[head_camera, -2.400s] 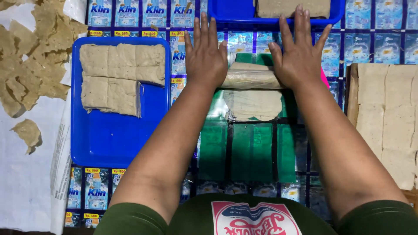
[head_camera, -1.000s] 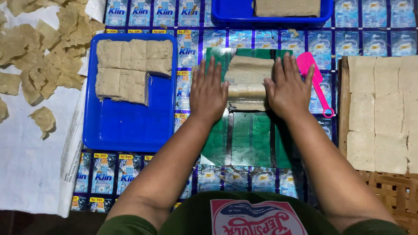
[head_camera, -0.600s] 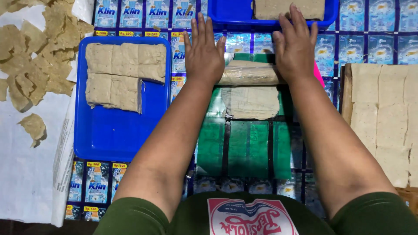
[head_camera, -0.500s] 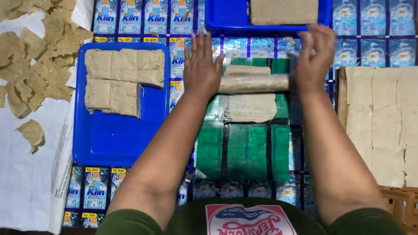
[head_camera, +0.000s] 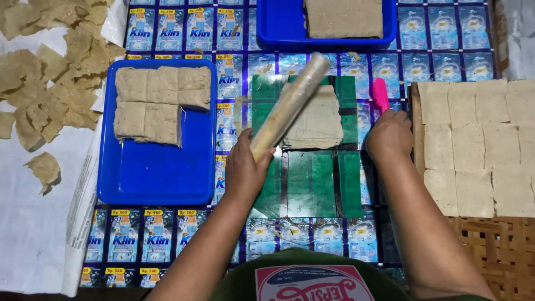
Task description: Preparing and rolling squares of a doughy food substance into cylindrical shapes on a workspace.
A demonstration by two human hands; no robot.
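A: What is held in the left hand (head_camera: 245,170)?

B: A pale rolling pin (head_camera: 291,105) wrapped in clear film is gripped at its lower end, the fingers closed round it. It is raised off the work surface and tilted, its far end pointing up and to the right, above the flattened sheet of dough (head_camera: 319,120).

A: And the right hand (head_camera: 390,135)?

B: It is laid knuckles up just below a pink plastic handle (head_camera: 380,93). The handle seems to be touched or lightly pinched by the fingertips, but whether it is truly gripped cannot be told, as the fingers are hidden under the hand.

A: Where is the dough sheet placed?

B: It is spread flat on the upper part of a green plastic mat (head_camera: 312,184), between the two hands. The mat is laid on a covering of blue printed sachets (head_camera: 139,239).

A: What is seen to the left?

B: A blue tray (head_camera: 156,178) is set just beside the mat, and a stack of pressed tan squares (head_camera: 161,103) is kept in its upper half. Further left, irregular thin dried pieces (head_camera: 50,83) are scattered on white paper (head_camera: 28,223).

A: And elsewhere?

B: A second blue tray (head_camera: 278,28) with a thick tan slab (head_camera: 344,18) is placed at the top. To the right, rows of pale cut squares (head_camera: 479,145) are laid out on a woven tray (head_camera: 490,245).
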